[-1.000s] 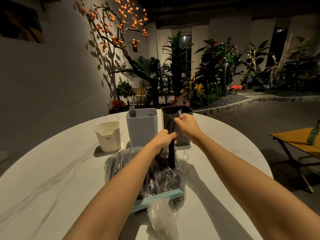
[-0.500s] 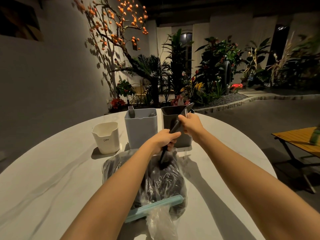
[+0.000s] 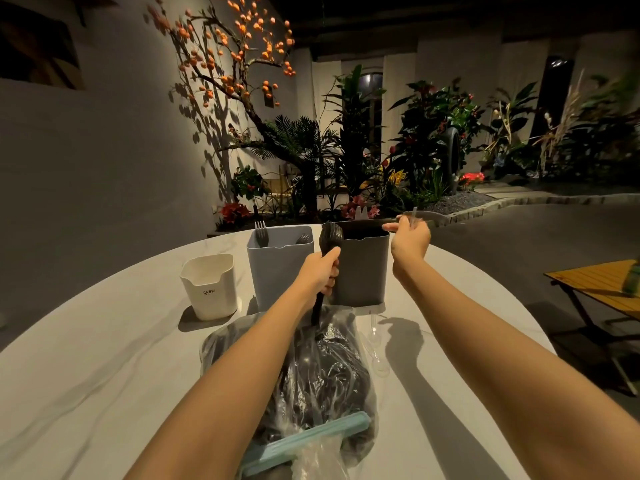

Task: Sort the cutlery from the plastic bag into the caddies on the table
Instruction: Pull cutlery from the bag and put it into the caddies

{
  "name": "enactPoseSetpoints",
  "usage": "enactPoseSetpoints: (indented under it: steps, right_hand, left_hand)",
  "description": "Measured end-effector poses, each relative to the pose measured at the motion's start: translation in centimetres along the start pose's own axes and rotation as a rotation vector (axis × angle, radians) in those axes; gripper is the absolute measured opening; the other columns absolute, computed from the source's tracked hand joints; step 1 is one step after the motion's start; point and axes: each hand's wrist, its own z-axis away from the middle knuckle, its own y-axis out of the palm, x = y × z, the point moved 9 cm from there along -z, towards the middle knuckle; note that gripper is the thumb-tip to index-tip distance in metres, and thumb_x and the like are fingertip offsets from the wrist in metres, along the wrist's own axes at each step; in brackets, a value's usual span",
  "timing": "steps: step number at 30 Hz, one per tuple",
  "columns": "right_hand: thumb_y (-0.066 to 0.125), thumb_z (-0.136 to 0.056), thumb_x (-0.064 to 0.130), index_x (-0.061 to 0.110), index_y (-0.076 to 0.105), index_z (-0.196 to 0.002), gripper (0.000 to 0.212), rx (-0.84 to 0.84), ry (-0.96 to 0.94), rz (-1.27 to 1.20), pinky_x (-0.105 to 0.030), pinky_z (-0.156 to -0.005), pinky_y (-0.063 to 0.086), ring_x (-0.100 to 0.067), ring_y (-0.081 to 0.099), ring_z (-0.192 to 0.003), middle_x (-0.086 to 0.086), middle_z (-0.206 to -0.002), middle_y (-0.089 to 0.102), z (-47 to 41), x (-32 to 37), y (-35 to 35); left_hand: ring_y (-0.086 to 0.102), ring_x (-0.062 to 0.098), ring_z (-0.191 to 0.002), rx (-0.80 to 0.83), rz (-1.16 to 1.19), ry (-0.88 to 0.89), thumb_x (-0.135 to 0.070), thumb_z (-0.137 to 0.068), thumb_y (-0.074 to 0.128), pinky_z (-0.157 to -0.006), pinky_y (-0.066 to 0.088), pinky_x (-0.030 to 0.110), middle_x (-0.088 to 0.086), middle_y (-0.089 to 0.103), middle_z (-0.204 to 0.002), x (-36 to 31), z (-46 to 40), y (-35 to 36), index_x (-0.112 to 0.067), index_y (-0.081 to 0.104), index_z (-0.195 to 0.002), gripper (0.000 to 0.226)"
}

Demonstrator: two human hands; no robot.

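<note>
- A small white caddy [image 3: 210, 286] stands on the left part of the round white table [image 3: 86, 368]. It has tiny letters on its front.
- Just to its right stands a taller light grey caddy [image 3: 278, 268]. A dark fork [image 3: 260, 233] sticks up from its back left corner, and another dark piece [image 3: 303, 238] peeks over the rim on the right side.
- The left hand [image 3: 320, 271] is in front of the gap between the two tall caddies. Its fingers are curled tight around a bunch of black spoons [image 3: 329, 249]. The spoon bowls poke up above the fingers and the handles hang down below the hand, toward the bag.
- The clear plastic bag [image 3: 322, 372] lies on the table under the arms, full of dark cutlery. Its light blue zip strip [image 3: 304, 441] is at the near end.
- The dark grey caddy [image 3: 360, 268] touches the light grey one. A pale fork tip [image 3: 361, 213] shows above its back rim.
- Clear spoons [image 3: 375, 344] lie on the table just right of the bag.
- The right hand [image 3: 410, 242] is over the dark caddy's right rim. It pinches a clear plastic piece [image 3: 414, 216], which sticks up from the fingers.
</note>
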Motion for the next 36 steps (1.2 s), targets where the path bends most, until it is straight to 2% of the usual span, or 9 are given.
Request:
enactPoseSetpoints:
  steps: [3, 6, 9, 12, 16, 24, 29, 32, 36]
  right_hand:
    - [0.035, -0.103, 0.017, 0.006, 0.052, -0.122, 0.028, 0.158, -0.053, 0.340, -0.037, -0.086, 0.047, -0.023, 0.059, -0.088, -0.002, -0.080, 0.067, -0.2, -0.9, 1.8]
    - [0.037, -0.101, 0.016, 0.007, 0.047, -0.132, 0.034, 0.369, -0.126, 0.611, -0.037, -0.083, 0.046, -0.031, 0.061, -0.099, -0.019, -0.110, 0.066, 0.9, -2.2, 4.1]
    - [0.037, -0.103, 0.020, 0.010, 0.038, -0.142, 0.041, 0.352, -0.213, 0.647, -0.040, -0.089, 0.047, -0.034, 0.058, -0.110, -0.017, -0.129, 0.057, 1.8, -1.9, 4.6]
    - [0.035, -0.103, 0.021, 0.007, 0.051, -0.121, 0.027, 0.327, -0.325, 0.573, -0.032, -0.073, 0.040, -0.024, 0.056, -0.091, -0.013, -0.108, 0.062, 3.1, -0.1, 5.1]
    - [0.037, -0.102, 0.017, 0.005, 0.062, -0.094, 0.029, 0.551, -0.416, 0.557, -0.026, -0.065, 0.035, -0.010, 0.048, -0.073, 0.002, -0.080, 0.054, 5.8, 1.3, 8.4]
    - [0.035, -0.104, 0.025, 0.005, 0.066, -0.090, 0.039, 0.740, -0.282, 0.408, -0.021, -0.045, 0.029, -0.008, 0.033, -0.044, -0.001, -0.056, 0.039, 7.2, 0.7, 11.9]
    - [0.037, -0.103, 0.037, 0.001, 0.068, -0.100, 0.049, 0.796, -0.271, 0.402, -0.018, -0.044, 0.030, -0.005, 0.036, -0.039, 0.004, -0.048, 0.040, 7.8, 1.0, 12.7]
    - [0.040, -0.101, 0.041, 0.004, 0.070, -0.094, 0.048, 0.745, -0.347, 0.365, -0.019, -0.053, 0.031, 0.001, 0.045, -0.040, 0.011, -0.042, 0.047, 7.6, 2.1, 13.0]
    - [0.036, -0.103, 0.039, 0.014, 0.067, -0.080, 0.047, 0.632, -0.314, 0.305, -0.021, -0.054, 0.029, 0.002, 0.039, -0.051, 0.013, -0.042, 0.045, 6.0, 2.1, 12.9]
  left_hand:
    - [0.026, 0.005, -0.044, 0.055, -0.029, 0.029, -0.031, -0.105, 0.036, -0.040, 0.025, 0.016, -0.003, 0.034, -0.063, -0.1, -0.1, 0.4, -0.014, 0.038, -0.086, 0.025]
    - [0.025, 0.006, -0.043, 0.062, -0.063, 0.055, -0.029, -0.105, 0.032, -0.040, 0.024, 0.017, -0.002, 0.033, -0.065, -0.3, -0.1, 0.5, -0.015, 0.032, -0.088, 0.022]
    - [0.026, 0.006, -0.040, 0.032, -0.031, 0.080, -0.028, -0.105, 0.032, -0.042, 0.023, 0.019, -0.002, 0.034, -0.063, -0.7, -0.1, 0.1, -0.015, 0.035, -0.085, 0.024]
    - [0.026, 0.008, -0.044, -0.018, 0.009, 0.124, -0.029, -0.105, 0.031, -0.044, 0.023, 0.022, -0.001, 0.033, -0.062, -1.4, 0.0, -0.7, -0.016, 0.034, -0.079, 0.029]
    - [0.025, 0.010, -0.051, -0.100, 0.043, 0.272, -0.029, -0.106, 0.028, -0.048, 0.023, 0.025, -0.001, 0.030, -0.062, -3.6, 0.4, -2.3, -0.015, 0.030, -0.082, 0.027]
    - [0.045, 0.010, -0.060, -0.248, 0.059, 0.311, -0.016, -0.104, 0.024, -0.066, 0.043, 0.020, 0.002, 0.045, -0.068, -6.2, -0.2, -6.3, -0.006, 0.035, -0.095, 0.017]
    - [0.051, 0.002, -0.085, -0.336, 0.020, 0.252, -0.025, -0.106, 0.019, -0.090, 0.030, 0.026, -0.005, 0.060, -0.078, -6.6, -0.6, -8.7, -0.003, 0.026, -0.134, 0.036]
    - [0.055, 0.022, -0.113, -0.381, 0.058, 0.267, -0.028, -0.106, 0.020, -0.107, 0.036, 0.044, -0.005, 0.066, -0.085, -6.6, -1.7, -10.2, -0.012, 0.025, -0.123, 0.024]
    - [0.050, 0.025, -0.121, -0.510, 0.201, 0.329, -0.028, -0.106, 0.021, -0.110, 0.034, 0.046, 0.007, 0.064, -0.113, -7.5, -1.5, -12.1, -0.019, 0.040, -0.098, 0.022]
